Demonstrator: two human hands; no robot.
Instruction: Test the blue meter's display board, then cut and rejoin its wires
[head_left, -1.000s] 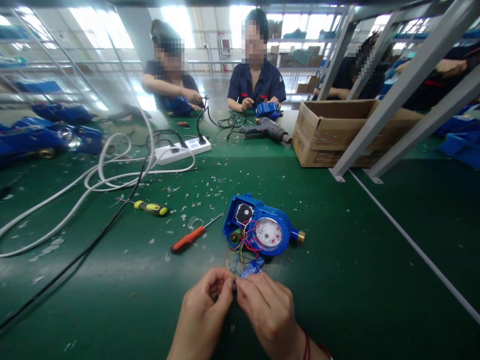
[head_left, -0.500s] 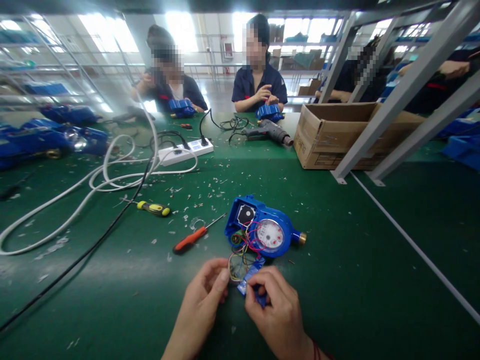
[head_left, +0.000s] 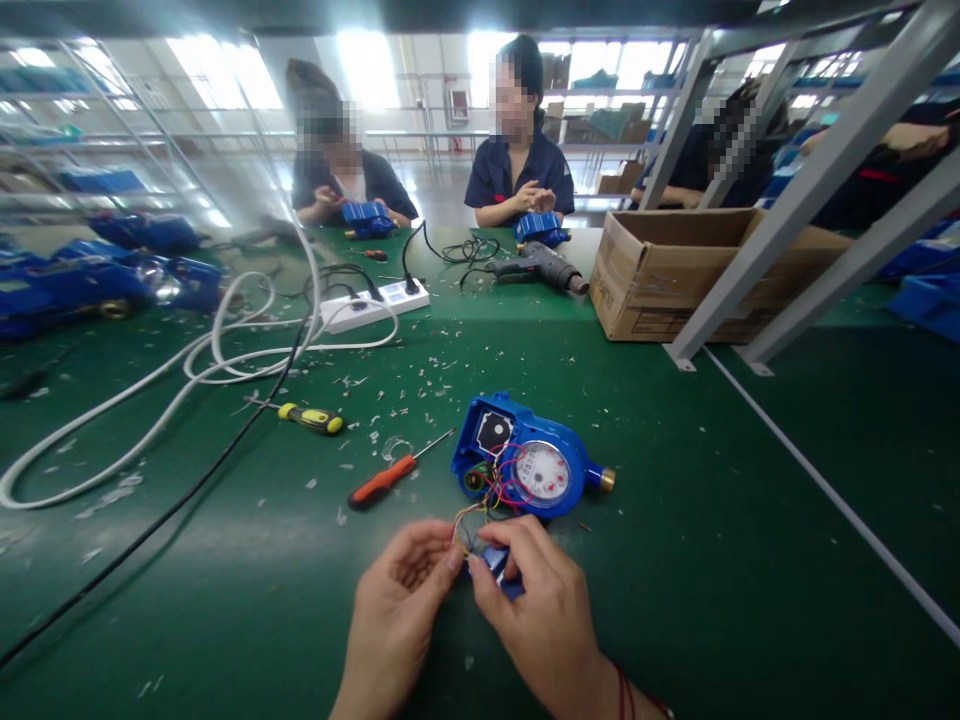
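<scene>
An open blue water meter (head_left: 525, 466) with a round dial and a brass end lies on the green table (head_left: 720, 560). Thin coloured wires (head_left: 491, 490) run from it down to a small blue circuit board (head_left: 495, 566). My right hand (head_left: 536, 610) pinches that board, just in front of the meter. My left hand (head_left: 401, 600) holds the wire bundle beside the board with thumb and fingertips. The two hands touch at the fingertips.
An orange-handled screwdriver (head_left: 382, 482) and a yellow-handled one (head_left: 309, 417) lie left of the meter among wire scraps. Farther back are a white power strip (head_left: 375, 302) with cables, a power drill (head_left: 536, 264), a cardboard box (head_left: 675, 270), grey frame legs (head_left: 757, 240), and other people with blue meters.
My right hand has turned the small board and drawn it closer to my left hand, and both hands have shifted slightly up toward the meter. The meter has stayed in place.
</scene>
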